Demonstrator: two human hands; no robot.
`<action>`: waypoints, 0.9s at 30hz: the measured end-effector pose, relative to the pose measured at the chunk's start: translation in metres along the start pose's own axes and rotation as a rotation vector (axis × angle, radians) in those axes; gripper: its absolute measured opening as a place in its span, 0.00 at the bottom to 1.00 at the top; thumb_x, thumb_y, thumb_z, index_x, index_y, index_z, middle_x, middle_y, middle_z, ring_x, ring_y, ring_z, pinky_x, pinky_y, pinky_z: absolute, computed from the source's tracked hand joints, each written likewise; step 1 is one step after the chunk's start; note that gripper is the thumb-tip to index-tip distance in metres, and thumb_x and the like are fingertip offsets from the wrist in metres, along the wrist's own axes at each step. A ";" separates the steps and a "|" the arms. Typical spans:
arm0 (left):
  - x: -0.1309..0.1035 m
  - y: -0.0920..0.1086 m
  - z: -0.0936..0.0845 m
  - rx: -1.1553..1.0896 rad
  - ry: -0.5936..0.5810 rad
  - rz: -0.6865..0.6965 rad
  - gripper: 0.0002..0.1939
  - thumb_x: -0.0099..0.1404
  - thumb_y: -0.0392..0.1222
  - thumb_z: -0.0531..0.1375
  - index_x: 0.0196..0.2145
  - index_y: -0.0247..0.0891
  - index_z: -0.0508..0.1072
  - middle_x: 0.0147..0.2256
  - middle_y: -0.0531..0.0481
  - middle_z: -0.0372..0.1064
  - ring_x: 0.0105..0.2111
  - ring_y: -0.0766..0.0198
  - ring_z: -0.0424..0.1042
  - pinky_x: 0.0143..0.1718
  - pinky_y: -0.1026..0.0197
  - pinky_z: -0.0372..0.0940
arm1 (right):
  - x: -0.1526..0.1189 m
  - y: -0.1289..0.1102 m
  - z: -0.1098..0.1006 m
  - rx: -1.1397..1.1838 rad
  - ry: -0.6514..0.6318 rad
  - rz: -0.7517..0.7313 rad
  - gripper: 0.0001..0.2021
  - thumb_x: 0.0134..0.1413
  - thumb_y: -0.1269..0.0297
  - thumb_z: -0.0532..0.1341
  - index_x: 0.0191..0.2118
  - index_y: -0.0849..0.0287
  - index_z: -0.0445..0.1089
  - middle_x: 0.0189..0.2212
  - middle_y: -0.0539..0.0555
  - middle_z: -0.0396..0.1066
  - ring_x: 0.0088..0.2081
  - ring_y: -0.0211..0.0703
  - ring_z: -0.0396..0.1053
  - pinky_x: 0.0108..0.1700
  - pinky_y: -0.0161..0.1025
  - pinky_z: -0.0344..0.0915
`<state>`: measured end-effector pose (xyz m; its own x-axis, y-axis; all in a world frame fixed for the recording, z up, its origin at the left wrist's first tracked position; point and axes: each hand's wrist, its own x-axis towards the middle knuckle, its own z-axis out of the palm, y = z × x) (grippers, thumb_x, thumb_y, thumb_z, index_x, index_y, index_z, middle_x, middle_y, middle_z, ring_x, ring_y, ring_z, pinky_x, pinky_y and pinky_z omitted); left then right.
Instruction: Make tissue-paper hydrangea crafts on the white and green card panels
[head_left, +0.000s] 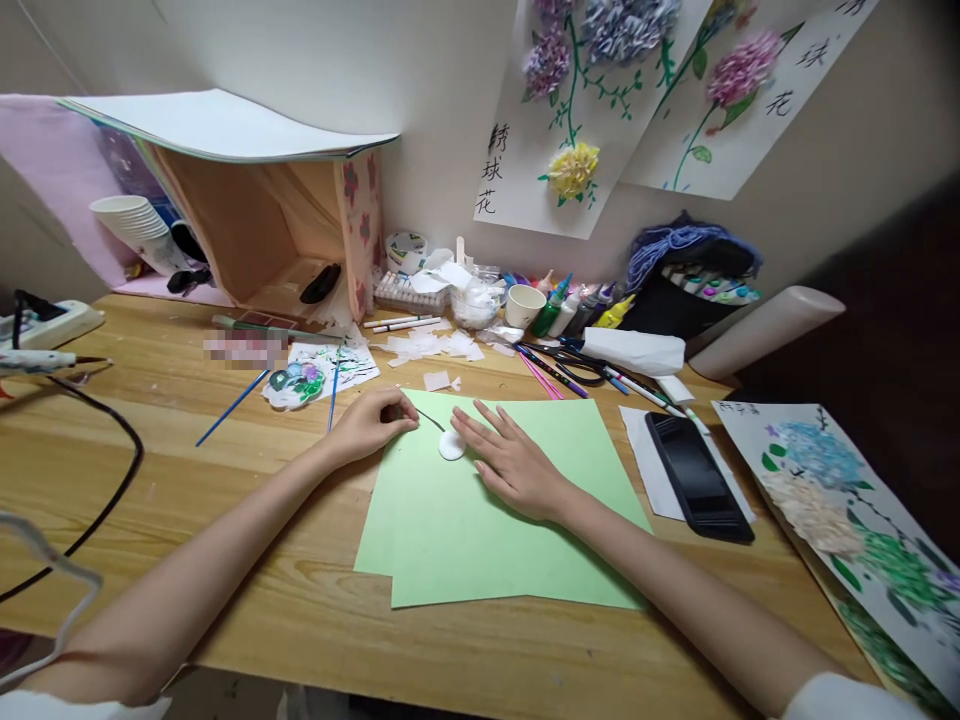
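A: What is the left hand doing in the head view?
B: The left hand (375, 420) is pinching a thin dark strip (430, 420) between thumb and forefinger, by the upper left edge of the green paper (517, 560). Its other fingers are curling inward.
A: And the right hand?
B: The right hand (517, 465) is hanging low or resting over the green paper, palm down, fingers spreading wide and nearly straight. It is gripping nothing that I can see. Its fingertips are reaching the edge of a white disc (451, 446); whether they are pressing on it, I cannot tell.
A: Where is that disc sitting?
B: It is lying on the upper left part of the green paper, and the strip's lower end is meeting its top edge.
A: What is surrounding them?
B: Right of the green paper, a black phone (697, 475) is lying partly over some white paper (643, 455). Left of the green paper, a paint palette (296, 388) and a blue brush (231, 409) are lying. Beyond the green paper, a paper cup (525, 308) is standing.
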<state>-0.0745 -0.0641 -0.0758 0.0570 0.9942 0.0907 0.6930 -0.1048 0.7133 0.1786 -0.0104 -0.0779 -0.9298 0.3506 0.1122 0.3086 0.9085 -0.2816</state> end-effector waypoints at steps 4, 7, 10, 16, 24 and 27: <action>-0.009 0.021 0.004 0.188 0.005 0.268 0.17 0.68 0.46 0.47 0.48 0.40 0.69 0.51 0.45 0.65 0.52 0.59 0.62 0.53 0.55 0.55 | 0.004 0.007 0.006 0.070 0.105 0.147 0.28 0.63 0.65 0.42 0.66 0.52 0.30 0.66 0.48 0.35 0.66 0.45 0.30 0.63 0.54 0.42; -0.015 0.030 0.015 0.349 -0.229 0.437 0.25 0.68 0.51 0.45 0.60 0.41 0.53 0.61 0.45 0.51 0.61 0.58 0.51 0.61 0.53 0.46 | 0.005 0.013 0.010 0.135 0.151 0.198 0.28 0.63 0.64 0.41 0.65 0.52 0.27 0.66 0.49 0.34 0.66 0.43 0.31 0.63 0.52 0.44; -0.017 0.029 0.025 0.462 -0.305 0.449 0.33 0.67 0.56 0.45 0.64 0.38 0.43 0.64 0.43 0.41 0.63 0.58 0.44 0.63 0.54 0.41 | 0.005 0.015 0.011 0.160 0.168 0.201 0.28 0.64 0.64 0.40 0.66 0.53 0.28 0.66 0.49 0.33 0.66 0.41 0.31 0.64 0.49 0.43; -0.019 0.025 0.025 0.518 -0.307 0.452 0.32 0.67 0.56 0.42 0.64 0.40 0.42 0.63 0.45 0.41 0.63 0.60 0.42 0.63 0.53 0.35 | -0.003 0.010 0.006 0.124 0.192 0.114 0.28 0.62 0.68 0.42 0.66 0.53 0.35 0.65 0.49 0.42 0.66 0.42 0.35 0.63 0.52 0.46; -0.026 0.015 0.027 0.460 -0.198 0.323 0.41 0.66 0.57 0.44 0.63 0.32 0.24 0.64 0.36 0.25 0.64 0.54 0.32 0.62 0.51 0.40 | -0.006 0.001 0.000 -0.025 0.082 -0.129 0.26 0.59 0.67 0.49 0.63 0.54 0.49 0.60 0.50 0.55 0.65 0.46 0.37 0.63 0.56 0.42; -0.026 0.011 0.031 0.496 -0.176 0.292 0.42 0.65 0.59 0.44 0.64 0.31 0.28 0.64 0.35 0.27 0.64 0.53 0.33 0.62 0.51 0.41 | -0.004 0.000 0.001 -0.015 0.077 -0.132 0.26 0.58 0.68 0.50 0.62 0.52 0.50 0.59 0.50 0.58 0.64 0.45 0.43 0.63 0.56 0.41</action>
<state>-0.0460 -0.0900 -0.0917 0.3848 0.9189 0.0874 0.8808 -0.3938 0.2627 0.1823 -0.0120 -0.0790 -0.9445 0.2439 0.2200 0.1884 0.9510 -0.2452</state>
